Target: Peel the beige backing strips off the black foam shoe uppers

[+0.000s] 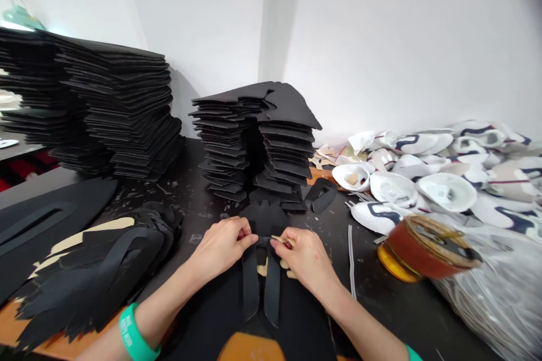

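Observation:
A flat black shoe-upper piece (262, 276) with two long tabs lies on the dark table right in front of me. My left hand (222, 245) has its fingers curled and pinches the piece near its middle. My right hand (302, 256) is closed round a thin tan stick (280, 240), whose tip touches the same spot on the piece. A green band (131, 333) sits on my left wrist.
Tall stacks of black cut pieces stand at the back centre (258, 141) and back left (93, 107). More black pieces (97, 271) lie at the left. White shoe uppers (440, 175) pile up at the right, with an amber tin (423, 248) and a plastic bag (499, 293).

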Tool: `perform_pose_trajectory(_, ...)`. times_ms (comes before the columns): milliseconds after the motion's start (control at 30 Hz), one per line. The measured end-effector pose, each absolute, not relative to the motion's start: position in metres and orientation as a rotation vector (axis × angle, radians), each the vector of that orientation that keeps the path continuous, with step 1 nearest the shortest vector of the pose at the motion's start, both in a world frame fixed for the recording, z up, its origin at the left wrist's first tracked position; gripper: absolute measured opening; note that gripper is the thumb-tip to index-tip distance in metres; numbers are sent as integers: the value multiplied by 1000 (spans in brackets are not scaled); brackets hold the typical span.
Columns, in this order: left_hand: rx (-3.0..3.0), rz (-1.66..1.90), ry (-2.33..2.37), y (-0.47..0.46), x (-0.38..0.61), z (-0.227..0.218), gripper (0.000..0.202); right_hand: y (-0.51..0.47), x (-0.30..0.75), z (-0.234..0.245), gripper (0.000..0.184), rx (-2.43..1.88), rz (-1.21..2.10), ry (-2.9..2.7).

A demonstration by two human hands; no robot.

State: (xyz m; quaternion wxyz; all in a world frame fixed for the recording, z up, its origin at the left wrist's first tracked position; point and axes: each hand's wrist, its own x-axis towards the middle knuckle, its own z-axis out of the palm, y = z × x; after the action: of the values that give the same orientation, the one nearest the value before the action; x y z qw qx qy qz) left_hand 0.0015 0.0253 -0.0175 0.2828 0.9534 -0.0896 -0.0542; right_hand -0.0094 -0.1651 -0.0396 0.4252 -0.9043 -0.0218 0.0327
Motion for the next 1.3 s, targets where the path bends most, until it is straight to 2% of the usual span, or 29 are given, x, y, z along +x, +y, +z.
perform_pose_trajectory(333,2538,-171,-240,25,7,-19,21,-167,-7,-49,26,-2322,17,-116)
perform_pose_trajectory(667,2598,-160,-213,23,5,-20,17,-165,-8,-37,32,-2546,-129,-214)
perform_pose_trajectory(833,2654,-135,-217,21,5,-20,17,-163,-9,-34,26,-2698,-173,-257)
perform_pose_trajectory(1000,2779,-52,-196,15,4,-21,30,-169,-8,-31,26,-2820,-160,-252)
perform_pose_trajectory(1100,2819,-24,-194,13,2,-23,34,-172,-11,-27,6,-2803,-207,-411)
perform_pose_trajectory(1133,2821,-17,-192,13,2,-23,34,-173,-13,-25,11,-2802,-220,-523)
perform_pose_trajectory(1200,2816,-9,-170,14,1,-23,33,-173,-18,-23,37,-2857,-219,-750)
perform_pose_trajectory(1300,2769,-22,-77,17,2,-22,36,-172,-23,-23,50,-3038,-220,-912)
